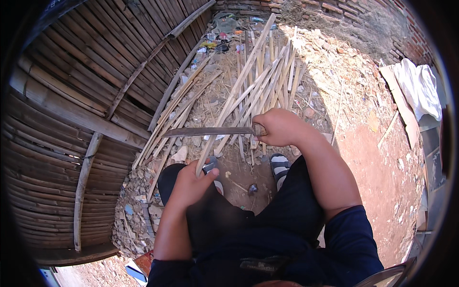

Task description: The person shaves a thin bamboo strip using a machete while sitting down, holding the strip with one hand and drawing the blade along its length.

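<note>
My right hand (278, 127) is closed round the wooden handle of a machete (208, 131). Its long dark blade points left and lies across the view, over a pale wooden strip (236, 86). Near my left knee, my left hand (191, 184) grips the near end of that strip, with the thumb along its side. From there the strip slants away, up and to the right, over a pile of similar strips (267, 88). Whether the blade touches the strip I cannot tell.
A slatted bamboo wall (86, 71) stands on the left, with more strips (174, 112) beside it. Rubble and litter (220, 36) cover the ground ahead, up to a brick wall (344, 14). At the right hangs a white cloth (418, 88) near a leaning board (401, 105).
</note>
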A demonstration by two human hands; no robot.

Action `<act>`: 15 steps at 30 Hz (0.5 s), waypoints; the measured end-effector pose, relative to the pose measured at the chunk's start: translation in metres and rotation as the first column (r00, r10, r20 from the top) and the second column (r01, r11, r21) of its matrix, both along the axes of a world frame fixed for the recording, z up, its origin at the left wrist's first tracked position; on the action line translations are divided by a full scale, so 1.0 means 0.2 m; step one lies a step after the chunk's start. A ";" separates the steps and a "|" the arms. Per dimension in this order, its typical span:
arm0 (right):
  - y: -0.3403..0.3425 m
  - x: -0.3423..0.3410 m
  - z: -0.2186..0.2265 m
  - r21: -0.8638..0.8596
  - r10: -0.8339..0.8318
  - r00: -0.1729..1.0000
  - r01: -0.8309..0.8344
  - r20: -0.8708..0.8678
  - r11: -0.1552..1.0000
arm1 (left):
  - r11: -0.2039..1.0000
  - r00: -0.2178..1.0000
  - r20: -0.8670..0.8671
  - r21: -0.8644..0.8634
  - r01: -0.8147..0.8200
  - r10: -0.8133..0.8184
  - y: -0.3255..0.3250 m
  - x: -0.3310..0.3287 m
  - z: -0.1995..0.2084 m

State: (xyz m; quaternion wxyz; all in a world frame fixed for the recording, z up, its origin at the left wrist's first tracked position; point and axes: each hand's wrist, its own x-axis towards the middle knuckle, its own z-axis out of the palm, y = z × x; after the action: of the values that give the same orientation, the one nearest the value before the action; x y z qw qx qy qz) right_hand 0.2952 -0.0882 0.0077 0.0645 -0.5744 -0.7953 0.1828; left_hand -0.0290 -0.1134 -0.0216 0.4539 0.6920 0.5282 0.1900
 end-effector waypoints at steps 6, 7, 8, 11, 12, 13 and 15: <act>0.06 0.10 -0.04 0.055 -0.009 0.998 0.013 -0.064 0.998 | 1.000 1.000 0.003 -0.002 0.002 -0.002 0.00 0.02 0.01; 0.08 0.13 -0.05 0.037 -0.100 0.991 0.104 -0.085 0.994 | 1.000 1.000 -0.013 -0.012 -0.004 0.004 0.00 0.02 0.02; 0.09 0.16 -0.03 0.020 -0.190 0.977 0.193 -0.101 0.981 | 1.000 1.000 -0.027 -0.007 -0.005 0.005 0.00 0.02 0.02; 0.09 0.17 -0.06 0.084 -0.184 0.979 0.191 -0.093 0.978 | 1.000 0.999 -0.045 0.014 -0.006 0.007 0.01 0.00 0.00; 0.08 0.12 -0.05 0.056 -0.138 0.988 0.142 -0.067 0.988 | 1.000 0.999 -0.034 0.021 -0.006 0.006 0.01 -0.01 -0.01; 0.06 0.07 -0.04 0.026 -0.091 0.995 0.092 -0.042 0.995 | 1.000 1.000 -0.024 0.028 -0.004 0.005 0.01 -0.01 -0.02; 0.01 -0.03 -0.02 0.037 0.008 1.000 -0.008 0.005 0.999 | 1.000 0.999 -0.032 0.014 -0.006 0.006 0.00 0.00 -0.01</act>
State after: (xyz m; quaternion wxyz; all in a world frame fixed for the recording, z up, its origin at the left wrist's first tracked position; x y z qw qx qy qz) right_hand 0.2884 -0.0867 0.0032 0.0726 -0.5704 -0.8009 0.1671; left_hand -0.0293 -0.1130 -0.0229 0.4400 0.6965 0.5362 0.1840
